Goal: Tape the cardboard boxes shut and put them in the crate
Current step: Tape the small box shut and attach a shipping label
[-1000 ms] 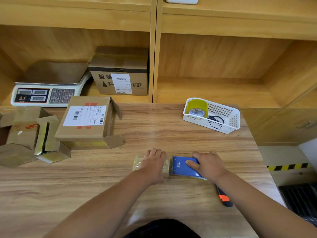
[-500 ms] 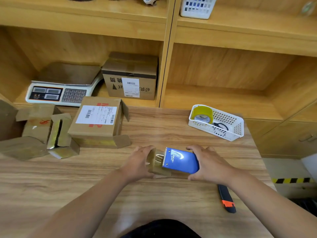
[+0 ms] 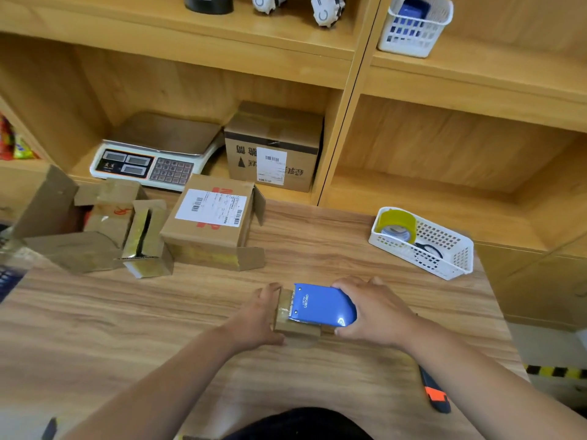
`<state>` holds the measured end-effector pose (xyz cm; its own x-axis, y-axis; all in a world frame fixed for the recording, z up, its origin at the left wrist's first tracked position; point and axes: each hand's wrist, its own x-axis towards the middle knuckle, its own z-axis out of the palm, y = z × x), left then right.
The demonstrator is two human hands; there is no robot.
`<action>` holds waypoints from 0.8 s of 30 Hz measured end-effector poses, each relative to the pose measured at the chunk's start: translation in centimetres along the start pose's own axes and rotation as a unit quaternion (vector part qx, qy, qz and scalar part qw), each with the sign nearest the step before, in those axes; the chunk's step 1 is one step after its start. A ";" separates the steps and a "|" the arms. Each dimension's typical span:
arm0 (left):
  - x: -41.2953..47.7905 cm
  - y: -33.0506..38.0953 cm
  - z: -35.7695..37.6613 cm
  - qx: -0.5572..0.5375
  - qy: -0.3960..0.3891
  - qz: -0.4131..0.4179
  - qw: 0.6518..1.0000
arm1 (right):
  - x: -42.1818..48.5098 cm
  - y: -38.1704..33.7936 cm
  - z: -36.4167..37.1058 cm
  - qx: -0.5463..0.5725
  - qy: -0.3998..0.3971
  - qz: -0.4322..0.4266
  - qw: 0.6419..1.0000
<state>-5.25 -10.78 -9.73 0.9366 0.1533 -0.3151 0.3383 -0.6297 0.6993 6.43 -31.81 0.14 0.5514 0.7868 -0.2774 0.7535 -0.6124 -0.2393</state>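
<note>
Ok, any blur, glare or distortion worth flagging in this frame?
Head view: shelf edges bow from the wide-angle lens; left border smeared; small glare spot on the blue tape dispenser; left hand, right hand and the small box between them fairly sharp; light even, shadows faint.

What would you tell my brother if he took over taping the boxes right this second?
Left hand grips the small box by its left end, on the table.
Right hand holds the blue tape dispenser on top of that box.
Done: nothing visibly crated; no crate in view.
Left: finish this box, tape the labelled box with open flaps and the open boxes beside it, then crate them all.
</note>
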 end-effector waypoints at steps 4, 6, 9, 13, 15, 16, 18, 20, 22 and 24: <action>0.4 1.3 -0.5 0.050 0.026 0.065 0.996 | 0.1 -0.3 -0.1 -0.011 -0.002 -0.005 1.000; 0.7 1.7 -0.5 0.080 0.016 0.076 0.994 | 0.1 -0.4 -0.2 -0.011 -0.001 -0.005 1.000; 1.1 1.7 -0.5 0.116 0.005 0.085 0.990 | -0.1 -0.3 -0.2 -0.001 -0.002 -0.003 1.000; 1.5 1.5 -0.6 0.145 0.001 0.105 0.984 | -0.7 0.3 -0.5 0.033 -0.003 0.008 0.999; 1.6 1.5 -0.7 0.142 0.004 0.112 0.983 | -0.9 0.5 -0.7 0.039 0.002 0.007 0.999; 1.7 1.5 -0.7 0.141 0.003 0.114 0.983 | -0.9 0.6 -0.9 0.041 0.002 0.006 0.999; 1.7 1.3 -0.7 0.139 0.001 0.115 0.984 | -1.1 0.8 -1.0 0.045 -0.001 0.002 0.999; 1.8 1.3 -0.7 0.140 -0.003 0.117 0.983 | -1.6 1.3 -1.1 0.043 -0.003 0.002 0.999; 1.9 1.2 -0.7 0.138 -0.007 0.117 0.984 | -2.3 2.0 -1.1 0.041 -0.003 0.003 0.999; 2.0 1.2 -0.8 0.135 -0.007 0.115 0.984 | -3.2 3.0 -1.3 0.033 -0.008 0.008 0.999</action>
<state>-2.93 -10.57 -9.03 0.9838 -0.0261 -0.1776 0.0786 -0.8268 0.5569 7.40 -36.06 1.51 0.5571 0.7758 -0.2963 0.7191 -0.6291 -0.2952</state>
